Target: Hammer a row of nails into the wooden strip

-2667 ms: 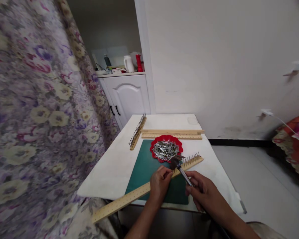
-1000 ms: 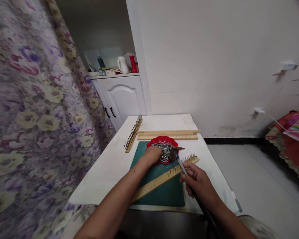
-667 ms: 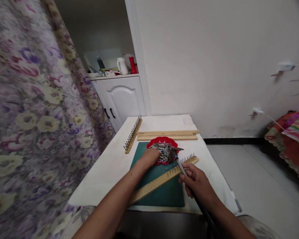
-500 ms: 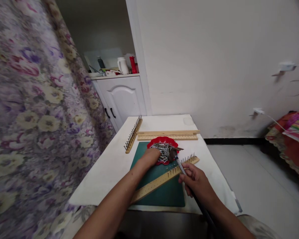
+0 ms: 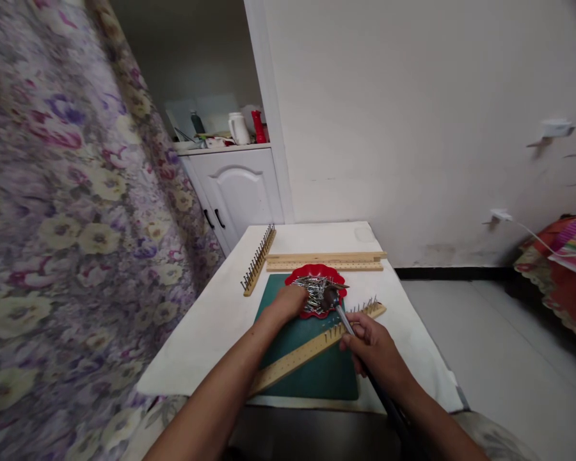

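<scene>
1. Head view: the left hand (image 5: 290, 302) reaches into the red bowl (image 5: 312, 269), at the side of the loose nails (image 5: 317, 286). Its fingertips are hidden, so I cannot tell if they are spread, or if they pinch a nail.

2. The right hand (image 5: 375, 340) has its fingers closed around the handle of the hammer (image 5: 344, 320). The hammer head appears over the right side of the bowl; whether it touches the nails, I cannot tell. Probably it is held this way so that the tool is ready and leaves space for the other hand.

3. The near wooden strip (image 5: 295, 358) lies diagonally across the green mat (image 5: 333, 379), just in front of the bowl. Its standing nails are toward the far right end, and the holes nearer to the person are bare. The mat perhaps protects the white-covered table (image 5: 192, 346).

4. The bowl sits partly on the mat, close to the strip, I think to keep the reach short.

5. Behind the bowl lie other wooden strips (image 5: 324, 265), side by side. At the left, a nailed strip (image 5: 252, 282) rests with its nails upward, maybe apart to give working room.
</scene>
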The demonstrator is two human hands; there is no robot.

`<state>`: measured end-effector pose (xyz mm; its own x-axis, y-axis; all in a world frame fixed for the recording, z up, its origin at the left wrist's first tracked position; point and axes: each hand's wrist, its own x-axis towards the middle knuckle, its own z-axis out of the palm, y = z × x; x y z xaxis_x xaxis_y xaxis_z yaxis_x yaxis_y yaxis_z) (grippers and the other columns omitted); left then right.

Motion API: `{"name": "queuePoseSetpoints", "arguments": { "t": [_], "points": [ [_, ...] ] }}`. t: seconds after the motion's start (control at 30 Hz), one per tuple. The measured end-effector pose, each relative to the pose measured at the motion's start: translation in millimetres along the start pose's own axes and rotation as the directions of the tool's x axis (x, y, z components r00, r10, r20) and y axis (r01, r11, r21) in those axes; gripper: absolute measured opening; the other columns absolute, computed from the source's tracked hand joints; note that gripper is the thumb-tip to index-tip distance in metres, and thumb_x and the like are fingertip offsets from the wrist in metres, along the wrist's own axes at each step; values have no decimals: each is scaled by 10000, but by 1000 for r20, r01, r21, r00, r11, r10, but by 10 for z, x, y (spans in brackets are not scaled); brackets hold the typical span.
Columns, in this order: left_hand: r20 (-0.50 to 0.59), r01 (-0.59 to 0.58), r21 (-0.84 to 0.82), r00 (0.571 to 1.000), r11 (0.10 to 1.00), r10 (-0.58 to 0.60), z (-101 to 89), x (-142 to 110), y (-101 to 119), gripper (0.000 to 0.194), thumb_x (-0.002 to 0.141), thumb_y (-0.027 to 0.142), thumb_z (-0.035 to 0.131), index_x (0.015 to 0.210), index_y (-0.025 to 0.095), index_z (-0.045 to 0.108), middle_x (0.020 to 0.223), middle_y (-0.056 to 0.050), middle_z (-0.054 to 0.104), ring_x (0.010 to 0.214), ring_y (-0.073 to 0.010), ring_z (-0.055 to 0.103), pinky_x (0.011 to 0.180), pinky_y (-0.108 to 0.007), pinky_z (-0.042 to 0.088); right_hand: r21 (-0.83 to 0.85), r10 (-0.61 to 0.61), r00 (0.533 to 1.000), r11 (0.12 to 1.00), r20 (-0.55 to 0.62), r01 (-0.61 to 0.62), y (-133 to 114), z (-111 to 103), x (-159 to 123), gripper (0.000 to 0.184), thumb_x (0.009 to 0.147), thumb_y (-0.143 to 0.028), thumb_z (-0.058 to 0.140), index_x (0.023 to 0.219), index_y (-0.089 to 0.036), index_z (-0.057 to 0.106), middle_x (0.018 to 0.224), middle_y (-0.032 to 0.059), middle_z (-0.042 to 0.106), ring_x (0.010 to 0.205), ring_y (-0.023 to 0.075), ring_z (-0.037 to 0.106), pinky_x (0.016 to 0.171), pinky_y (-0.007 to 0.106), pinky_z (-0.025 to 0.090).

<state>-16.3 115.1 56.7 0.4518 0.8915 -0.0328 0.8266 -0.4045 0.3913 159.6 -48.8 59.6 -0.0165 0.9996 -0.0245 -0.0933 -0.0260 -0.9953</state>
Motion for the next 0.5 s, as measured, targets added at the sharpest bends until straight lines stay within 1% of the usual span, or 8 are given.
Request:
{"name": "queuePoseSetpoints", "arguments": {
  "t": [0.07, 0.17, 0.33, 0.5],
  "points": [
    [8, 0, 25, 1000, 1000, 0, -22, -30, -21, 111, 603, 118, 572, 507, 174, 584, 566, -41, 629, 640, -203, 585, 608, -261, 403, -7, 1, 1000, 1000, 0, -1, -3, 8, 6, 261, 769, -296, 566, 1004, -185, 540, 639, -57, 603, 313, 55, 435, 297, 164, 302],
    [17, 6, 44, 1000, 999, -7, -37, -72, -18, 110, 605, 119, 574, 515, 178, 596, 549, -33, 616, 610, -192, 581, 586, -254, 397, 0, -10, 1000, 1000, 3, 10, 13, 13, 19, 247, 766, -293, 566, 988, -187, 544, 642, -57, 610, 310, 54, 435, 304, 168, 304],
    [5, 51, 62, 999, 997, -52, -36, -66, 63, 143, 589, 100, 590, 465, 164, 559, 529, -60, 604, 627, -224, 600, 601, -288, 407, -4, -1, 1000, 1000, 2, 1, 34, 36, 36, 264, 770, -283, 562, 1012, -180, 549, 639, -56, 606, 314, 53, 436, 307, 163, 293],
    [10, 83, 41, 997, 996, -83, -64, -49, 138, 196, 581, 143, 627, 412, 173, 533, 483, -61, 590, 641, -228, 604, 603, -281, 413, -16, 3, 1000, 1000, 6, -3, 25, 58, 48, 277, 766, -291, 562, 1021, -184, 551, 633, -63, 604, 308, 54, 433, 305, 166, 297]
  ]
}}
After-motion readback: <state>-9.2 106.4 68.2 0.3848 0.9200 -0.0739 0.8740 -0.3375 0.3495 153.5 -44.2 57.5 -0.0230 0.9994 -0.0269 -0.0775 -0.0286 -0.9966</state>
